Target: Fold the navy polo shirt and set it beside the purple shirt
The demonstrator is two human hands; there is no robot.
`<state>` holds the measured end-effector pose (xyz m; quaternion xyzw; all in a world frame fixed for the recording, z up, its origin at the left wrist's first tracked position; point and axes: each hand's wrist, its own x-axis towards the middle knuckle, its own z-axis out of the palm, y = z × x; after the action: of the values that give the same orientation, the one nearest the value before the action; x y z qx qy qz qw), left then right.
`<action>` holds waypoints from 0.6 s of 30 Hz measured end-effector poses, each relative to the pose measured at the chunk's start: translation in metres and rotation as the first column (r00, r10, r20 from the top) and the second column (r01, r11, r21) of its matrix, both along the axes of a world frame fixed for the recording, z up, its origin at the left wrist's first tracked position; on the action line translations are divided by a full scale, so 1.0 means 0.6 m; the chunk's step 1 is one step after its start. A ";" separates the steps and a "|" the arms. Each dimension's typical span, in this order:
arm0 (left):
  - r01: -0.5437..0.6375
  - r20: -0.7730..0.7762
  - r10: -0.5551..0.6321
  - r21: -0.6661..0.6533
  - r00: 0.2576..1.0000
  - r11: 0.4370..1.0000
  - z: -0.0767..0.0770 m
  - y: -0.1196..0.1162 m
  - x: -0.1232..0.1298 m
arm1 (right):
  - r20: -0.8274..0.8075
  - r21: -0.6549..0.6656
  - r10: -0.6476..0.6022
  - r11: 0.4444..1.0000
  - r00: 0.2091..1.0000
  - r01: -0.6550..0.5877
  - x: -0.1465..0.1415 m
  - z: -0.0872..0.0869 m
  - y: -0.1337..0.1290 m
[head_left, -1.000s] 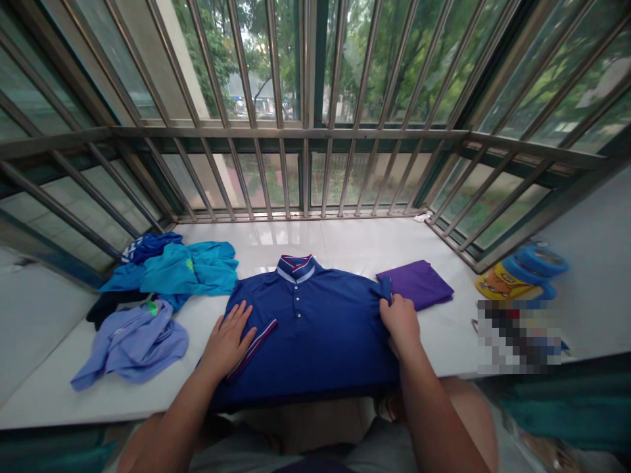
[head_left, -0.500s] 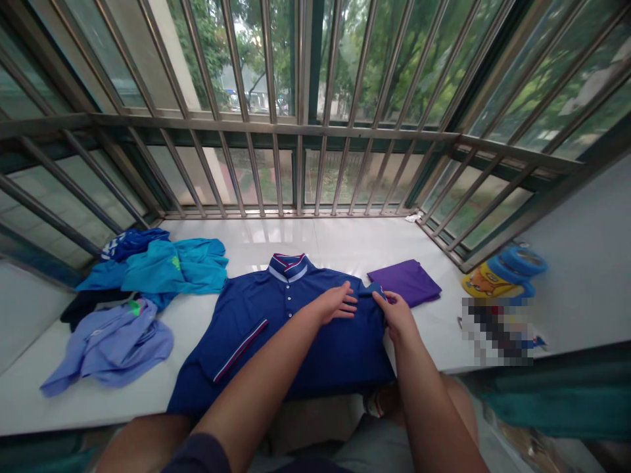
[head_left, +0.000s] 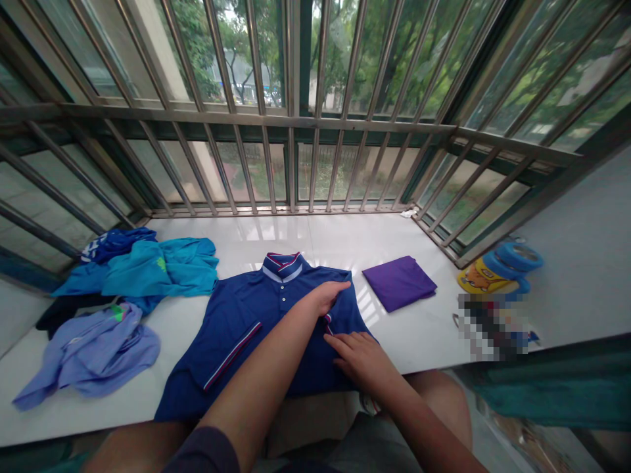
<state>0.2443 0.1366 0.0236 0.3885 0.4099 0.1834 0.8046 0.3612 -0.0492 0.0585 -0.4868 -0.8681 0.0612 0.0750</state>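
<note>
Polo shirt (head_left: 231, 328) lies under both hands: left hand (head_left: 325, 297) fingers together, grip unclear; right hand (head_left: 357, 355) flat, fingers spread, holding nothing. Uneven pressure could drag it across slick tile (head_left: 315, 236)

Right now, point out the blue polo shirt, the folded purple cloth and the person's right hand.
Blue polo shirt (head_left: 256, 295): head view, on the shirt's front, left of the buttons.
Folded purple cloth (head_left: 399, 282): head view, on its top layer.
Right hand (head_left: 359, 358): head view, on the back of the hand.
</note>
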 end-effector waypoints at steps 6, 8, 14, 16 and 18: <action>0.125 -0.337 -0.030 0.263 0.941 0.957 0.020 0.007 0.001 | -0.062 -0.069 -0.578 0.816 0.814 0.574 0.052 0.004 0.006; 0.210 -0.464 -0.021 0.358 0.885 0.910 0.034 0.014 -0.008 | -0.035 -0.099 -0.675 0.736 0.737 0.670 0.060 -0.002 0.017; 0.499 -0.710 0.047 0.540 0.703 0.678 0.063 0.014 -0.041 | 0.131 -0.127 -0.719 0.670 0.682 0.731 0.056 -0.022 0.023; 0.540 -0.727 0.104 0.590 0.679 0.600 0.062 0.001 -0.049 | 0.179 -0.083 -0.749 0.635 0.638 0.768 0.054 -0.022 0.022; 0.561 -0.716 0.156 0.646 0.680 0.518 0.057 -0.016 -0.053 | 0.190 -0.014 -0.759 0.632 0.623 0.775 0.050 -0.022 0.028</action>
<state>0.2124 0.1268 0.0576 0.8083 0.4890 0.0871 0.3161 0.3913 -0.0323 0.0453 -0.8165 -0.5768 0.0234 -0.0015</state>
